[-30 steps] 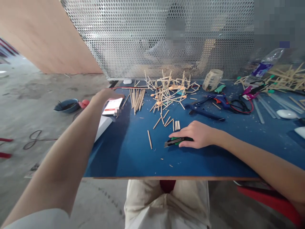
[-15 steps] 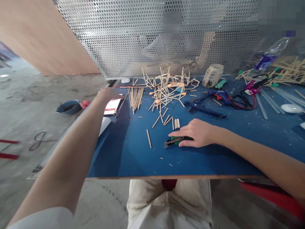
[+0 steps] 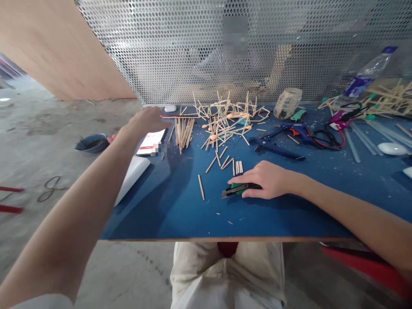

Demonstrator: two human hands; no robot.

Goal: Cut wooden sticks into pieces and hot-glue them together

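Observation:
My right hand [image 3: 268, 179] rests on the blue table, closed around a green and black utility knife [image 3: 241, 189] whose blade points left. My left hand [image 3: 146, 121] is raised over the table's far left part, its fingers partly hidden but apart, with nothing visible in them. Under and beside it lies a flat, dark-edged thing with a white and red face [image 3: 151, 141], perhaps a phone. A row of long wooden sticks [image 3: 184, 133] lies just right of that hand. Short cut sticks [image 3: 239, 167] sit beyond the knife, and one single stick [image 3: 201, 187] lies left of the blade.
A tangled stick structure with orange joints [image 3: 225, 116] stands at the back before a perforated metal panel [image 3: 180, 51]. Rightward are blue cutters [image 3: 277, 148], a blue glue gun [image 3: 299, 132], a clear jar [image 3: 288, 103] and a water bottle [image 3: 363, 79]. A white object [image 3: 133, 176] lies at left.
My left hand has lifted and shifted slightly up, with its forearm swung left, uncovering more of the white object. My right hand and the knife have stayed in place.

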